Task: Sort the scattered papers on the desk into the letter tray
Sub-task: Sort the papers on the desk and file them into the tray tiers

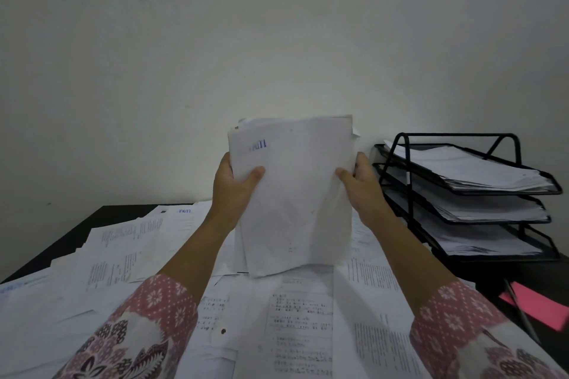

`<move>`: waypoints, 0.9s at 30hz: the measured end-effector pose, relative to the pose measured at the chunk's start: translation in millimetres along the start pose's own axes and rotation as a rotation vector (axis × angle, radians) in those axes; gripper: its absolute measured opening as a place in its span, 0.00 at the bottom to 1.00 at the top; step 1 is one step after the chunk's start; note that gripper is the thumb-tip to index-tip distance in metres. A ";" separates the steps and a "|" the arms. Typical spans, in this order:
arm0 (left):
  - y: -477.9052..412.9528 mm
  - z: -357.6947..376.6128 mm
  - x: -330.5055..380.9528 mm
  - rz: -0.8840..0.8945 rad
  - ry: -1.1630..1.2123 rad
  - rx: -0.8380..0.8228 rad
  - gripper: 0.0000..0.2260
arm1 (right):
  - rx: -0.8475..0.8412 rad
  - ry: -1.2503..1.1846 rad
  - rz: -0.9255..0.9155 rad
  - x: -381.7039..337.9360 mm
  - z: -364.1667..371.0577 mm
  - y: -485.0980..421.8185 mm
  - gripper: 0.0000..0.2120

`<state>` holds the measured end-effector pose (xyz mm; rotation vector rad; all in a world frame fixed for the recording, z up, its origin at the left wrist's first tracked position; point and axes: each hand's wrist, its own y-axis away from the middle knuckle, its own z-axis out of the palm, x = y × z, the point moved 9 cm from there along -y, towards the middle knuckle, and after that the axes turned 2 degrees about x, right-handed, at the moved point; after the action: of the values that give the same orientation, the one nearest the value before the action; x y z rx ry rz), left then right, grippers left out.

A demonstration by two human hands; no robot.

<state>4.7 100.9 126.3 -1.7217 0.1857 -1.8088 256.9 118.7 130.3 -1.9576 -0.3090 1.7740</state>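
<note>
I hold a stack of white papers upright above the desk, its lower edge resting on the loose sheets. My left hand grips the stack's left edge, thumb across the front. My right hand grips the right edge the same way. A blue stamp shows near the stack's top left. Many printed sheets lie scattered over the desk. The black three-tier wire letter tray stands at the right, with papers in each tier.
The black desk shows at its far left edge. A pink paper with a pen across it lies at the right, in front of the tray. A pale wall rises just behind the desk.
</note>
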 end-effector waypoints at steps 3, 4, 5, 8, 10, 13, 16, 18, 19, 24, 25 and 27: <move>-2.1 12.4 9.6 0.031 -0.014 -0.029 0.18 | 0.016 -0.075 -0.033 -8.0 -13.2 -0.3 0.08; -1.5 18.8 13.2 0.045 -0.013 -0.046 0.18 | 0.021 -0.089 -0.033 -8.2 -19.2 0.4 0.07; -0.3 25.8 17.3 0.058 -0.014 -0.063 0.17 | 0.030 -0.091 -0.026 -7.1 -26.6 0.8 0.06; 3.9 51.2 21.9 0.040 -0.010 -0.117 0.17 | 0.099 -0.015 -0.020 -4.9 -55.6 1.1 0.07; 6.1 64.7 13.7 -0.037 0.020 -0.160 0.19 | 0.157 0.012 -0.019 -5.7 -73.2 -0.1 0.08; 16.7 91.1 -11.5 -0.187 -0.050 -0.278 0.21 | 0.267 0.047 0.017 -6.9 -109.9 -2.1 0.07; 36.4 120.6 -27.9 -0.192 -0.265 -0.446 0.22 | 0.304 0.101 0.087 -1.7 -142.2 -6.9 0.10; 45.0 136.7 -28.9 -0.152 -0.275 -0.475 0.21 | 0.296 0.108 0.172 6.7 -158.5 -8.1 0.10; 47.4 143.2 -27.5 -0.138 -0.270 -0.471 0.20 | 0.288 0.109 0.217 11.6 -165.4 -7.5 0.07; 51.3 179.4 -20.5 -0.137 -0.219 -0.408 0.18 | 0.220 0.178 0.367 35.7 -190.9 5.6 0.13; 52.0 186.0 -19.8 -0.154 -0.201 -0.402 0.18 | 0.221 0.199 0.363 38.3 -196.0 7.0 0.12; 56.1 203.6 -22.9 -0.251 -0.120 -0.445 0.18 | 0.268 0.258 0.343 39.7 -213.9 9.9 0.12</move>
<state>214.0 132.0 106.4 -2.2430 0.3565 -1.9376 470.4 87.1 100.9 -2.0967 0.3522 1.6268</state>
